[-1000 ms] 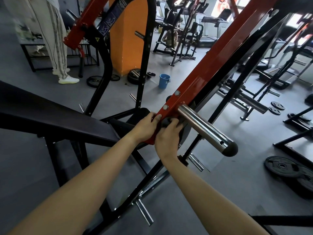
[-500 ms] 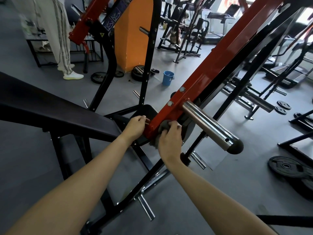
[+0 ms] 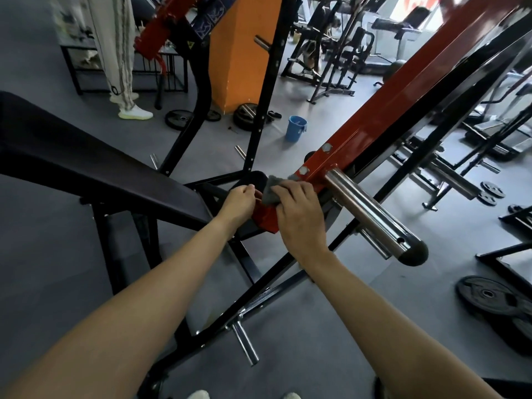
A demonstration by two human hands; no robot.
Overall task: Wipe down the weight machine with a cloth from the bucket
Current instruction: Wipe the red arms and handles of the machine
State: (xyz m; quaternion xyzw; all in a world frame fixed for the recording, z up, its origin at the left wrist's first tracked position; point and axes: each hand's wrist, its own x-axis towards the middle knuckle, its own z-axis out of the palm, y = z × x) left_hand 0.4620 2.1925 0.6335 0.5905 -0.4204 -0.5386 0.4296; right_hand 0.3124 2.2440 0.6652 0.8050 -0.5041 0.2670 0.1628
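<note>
The weight machine's red arm slants down from the upper right to its lower end at the centre. A chrome weight peg juts from it toward me. My right hand holds a grey cloth against the red arm's lower end, fingers curled over it. My left hand grips the left edge of that red end, fingers curled. The blue bucket stands on the floor beyond the machine.
A black padded bench slopes on the left. Black frame uprights rise behind my hands. Weight plates lie on the floor at right. A person's legs stand at upper left beside an orange pillar.
My right hand has slid the cloth from under the peg's base up onto the red arm's lower end. My left hand has shifted lower on the arm's edge.
</note>
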